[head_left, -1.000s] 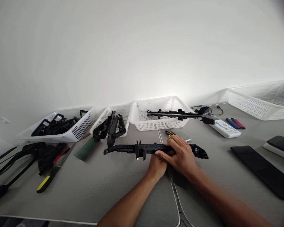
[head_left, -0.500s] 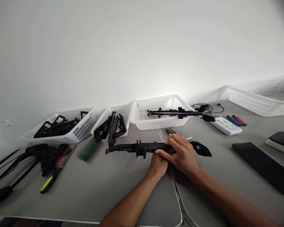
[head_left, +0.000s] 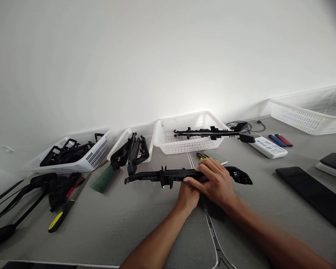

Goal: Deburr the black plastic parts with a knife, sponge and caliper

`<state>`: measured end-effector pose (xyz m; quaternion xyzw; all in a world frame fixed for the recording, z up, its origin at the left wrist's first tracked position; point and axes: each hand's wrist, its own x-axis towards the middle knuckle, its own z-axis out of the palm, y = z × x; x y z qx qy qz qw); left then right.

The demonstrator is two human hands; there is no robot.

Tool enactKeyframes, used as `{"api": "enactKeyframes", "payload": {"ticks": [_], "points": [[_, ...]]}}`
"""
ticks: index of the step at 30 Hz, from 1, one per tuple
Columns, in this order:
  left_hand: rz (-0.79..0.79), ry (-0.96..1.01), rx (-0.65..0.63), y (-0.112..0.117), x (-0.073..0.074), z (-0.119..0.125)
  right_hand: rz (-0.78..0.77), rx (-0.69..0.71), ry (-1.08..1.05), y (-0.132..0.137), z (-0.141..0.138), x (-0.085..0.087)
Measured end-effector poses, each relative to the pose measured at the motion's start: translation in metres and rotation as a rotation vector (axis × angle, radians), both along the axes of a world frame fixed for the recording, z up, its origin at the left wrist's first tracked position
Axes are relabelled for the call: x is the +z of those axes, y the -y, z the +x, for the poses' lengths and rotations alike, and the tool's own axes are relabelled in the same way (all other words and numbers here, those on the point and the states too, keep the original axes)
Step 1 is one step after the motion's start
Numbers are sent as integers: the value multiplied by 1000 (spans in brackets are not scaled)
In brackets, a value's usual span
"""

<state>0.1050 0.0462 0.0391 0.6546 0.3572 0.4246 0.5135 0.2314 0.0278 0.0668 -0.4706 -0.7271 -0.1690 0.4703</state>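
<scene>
A long black plastic part point(head_left: 241, 175) is held level above the table, its ribbed wide end to the right and its thin end to the left. Along its near side lies a black caliper point(head_left: 182, 174), with its jaws toward the left and a scale on its beam. My right hand point(head_left: 217, 184) is closed over the caliper's right portion, thumb along the near side. From below, my left hand point(head_left: 188, 195) grips the plastic part, its fingers mostly hidden behind the part and my right hand.
White baskets point(head_left: 175, 149) along the wall hold black plastic parts; one long part point(head_left: 207, 133) lies across a basket rim. At left are a yellow-black handled tool point(head_left: 56, 221) and a green sheet point(head_left: 105, 179). A black phone point(head_left: 310, 194) and white box point(head_left: 270, 148) lie at right.
Both hands keep their grip on the caliper and the plastic part, with almost no movement. The camera view has shifted slightly.
</scene>
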Motion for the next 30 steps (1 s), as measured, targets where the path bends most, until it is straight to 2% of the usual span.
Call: {"api": "enactKeyframes", "payload": {"ticks": [6,9,11,12,15,18,21,23,26,30], "points": [[-6,42,-2,0,-4,0,-12,27,-69,-1,-3,-4],[-138,188,45,-6,-5,0,-47,26,-298,-1,9,2],[-257,316,96,-11,-1,-3,-44,-79,-532,-2,26,9],[-269,341,123,-14,2,-6,-35,-154,-632,-2,37,13],[-114,358,261,-20,13,-15,-72,-314,-756,-6,63,22],[52,348,409,-23,23,-25,-328,-309,-692,-12,73,19],[169,351,503,-24,29,-32,-633,-306,-493,-18,71,9],[229,362,547,-25,31,-34,-751,-360,-340,-19,69,4],[286,370,594,-26,33,-36,-784,-390,-185,-18,68,1],[283,351,611,-26,32,-37,-696,-227,-164,-16,66,1]]}}
